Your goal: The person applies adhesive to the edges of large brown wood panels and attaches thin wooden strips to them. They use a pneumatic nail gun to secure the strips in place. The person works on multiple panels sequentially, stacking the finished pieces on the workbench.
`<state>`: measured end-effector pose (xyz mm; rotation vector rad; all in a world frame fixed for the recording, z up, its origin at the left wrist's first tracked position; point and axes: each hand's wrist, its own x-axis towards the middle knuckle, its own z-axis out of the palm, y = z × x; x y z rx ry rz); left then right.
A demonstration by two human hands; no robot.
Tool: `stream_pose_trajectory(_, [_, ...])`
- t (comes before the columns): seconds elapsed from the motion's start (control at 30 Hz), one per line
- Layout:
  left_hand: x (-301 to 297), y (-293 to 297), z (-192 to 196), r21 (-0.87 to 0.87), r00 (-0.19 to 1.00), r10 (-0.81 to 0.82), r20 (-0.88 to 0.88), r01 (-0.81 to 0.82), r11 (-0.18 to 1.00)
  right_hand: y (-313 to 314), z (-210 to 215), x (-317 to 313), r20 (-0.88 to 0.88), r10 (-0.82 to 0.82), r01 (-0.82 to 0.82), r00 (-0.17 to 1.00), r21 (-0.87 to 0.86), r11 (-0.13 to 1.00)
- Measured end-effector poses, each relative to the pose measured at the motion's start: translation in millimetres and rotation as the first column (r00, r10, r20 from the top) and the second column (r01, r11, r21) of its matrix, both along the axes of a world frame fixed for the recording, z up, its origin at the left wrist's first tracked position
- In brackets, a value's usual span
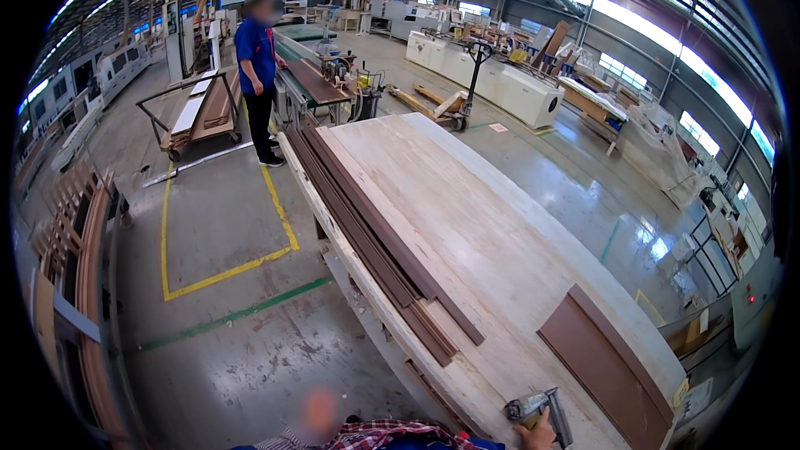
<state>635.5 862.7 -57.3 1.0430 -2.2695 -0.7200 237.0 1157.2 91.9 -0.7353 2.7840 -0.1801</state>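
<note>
Workbench [500, 225] takes up most of the view, a big pale slab of rough light wood boards running from bottom centre up and away toward the machines at the back. Lying along its left edge is a bundle of long dark brown strips [367, 237], thin and flat, with their long axis following the bench edge, near ends pointing down toward the lower middle and far ends up toward the person in a blue shirt [258, 67] standing well apart by a conveyor. Near the bench's right corner sits a flat dark brown panel [604, 358], smooth and rectangular, angled the same way as the strips. Floor [225, 233] is shiny grey concrete with yellow and green painted lines. Down at the bottom edge a nail gun [537, 412], grey metal with a yellowish bit, rests on the bench, and a hand [536, 437] wraps its handle from below; can't tell for sure whose hand it is, since a person in a plaid shirt [383, 433] is right there too.
</note>
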Motion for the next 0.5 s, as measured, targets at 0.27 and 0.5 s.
stream_pose_trajectory(0.27, [58.7, -51.6, -72.3, 0.555, 0.882, 0.467, 0.069, -0.423, 0.716, -86.4, 9.8, -75.3, 0.086, -0.057, -0.005, 0.995, 0.587, 0.81])
stream_pose_trajectory(0.5, [34.6, -160.7, -104.5, 0.773, 0.937, 0.342, 0.065, -0.264, 0.577, -369.7, 37.1, -30.6, -0.17, 0.26, -0.289, 0.95, -0.172, 0.942])
